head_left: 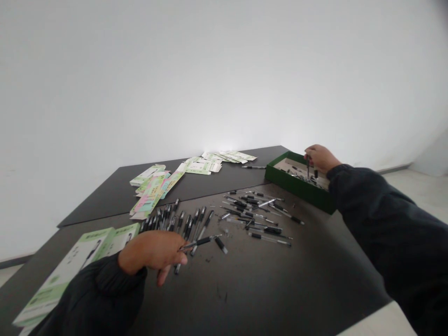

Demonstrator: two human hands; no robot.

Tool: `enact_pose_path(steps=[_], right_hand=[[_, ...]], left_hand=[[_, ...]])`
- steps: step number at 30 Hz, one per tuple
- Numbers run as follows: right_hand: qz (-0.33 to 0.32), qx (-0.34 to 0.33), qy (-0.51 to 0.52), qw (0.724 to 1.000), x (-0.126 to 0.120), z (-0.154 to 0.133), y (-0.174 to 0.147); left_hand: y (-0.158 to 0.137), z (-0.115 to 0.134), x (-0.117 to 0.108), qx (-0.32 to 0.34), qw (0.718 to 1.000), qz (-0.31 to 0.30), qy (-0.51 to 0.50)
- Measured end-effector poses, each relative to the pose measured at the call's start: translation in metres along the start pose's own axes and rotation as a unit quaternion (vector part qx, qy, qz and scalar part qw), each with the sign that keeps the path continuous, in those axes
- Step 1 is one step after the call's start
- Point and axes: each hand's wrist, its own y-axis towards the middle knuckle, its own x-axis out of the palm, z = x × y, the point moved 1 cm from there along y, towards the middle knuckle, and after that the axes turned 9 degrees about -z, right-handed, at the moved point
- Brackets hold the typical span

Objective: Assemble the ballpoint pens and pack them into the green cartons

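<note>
My left hand (pixel 157 254) is at the near left, closed on an uncapped pen (pixel 203 241) that has a dark grip and points right. Beyond this hand lies a row of capped pens (pixel 189 224), partly hidden by it. My right hand (pixel 321 157) reaches over a green open box (pixel 297 190) at the right, fingers pinched on a slim dark pen cap (pixel 308 166) hanging downward. Inside the box are several small dark and clear pieces (pixel 297 176). Between the hands, several uncapped pens (pixel 259 210) lie scattered on the table.
Flattened green and white cartons (pixel 203 164) lie at the back of the dark table (pixel 252 289), with colourful ones (pixel 152 193) at the left. Long green and white pen boxes (pixel 70 270) stand at the near left. A white wall (pixel 224 84) rises behind.
</note>
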Motion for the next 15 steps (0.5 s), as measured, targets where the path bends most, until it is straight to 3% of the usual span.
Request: enact_pose_path(steps=[5,7,9,15], right_hand=[[-0.168,-0.096,0.077,0.978,0.060,-0.057,-0.035],[-0.289,-0.163,0.107,0.937,0.088,-0.082,-0.054],[-0.345,-0.205,0.077,0.913,0.110,-0.103,-0.068],[-0.337,-0.277,-0.054,0.898,0.150,-0.134,-0.083]], left_hand=[[0.001,0.001,0.001,0.002,1.000,-0.002,-0.002],[0.002,0.001,0.002,-0.005,1.000,-0.002,-0.008],[0.002,0.001,0.002,-0.016,1.000,-0.004,-0.012],[-0.004,0.004,0.001,-0.024,1.000,0.005,-0.013]])
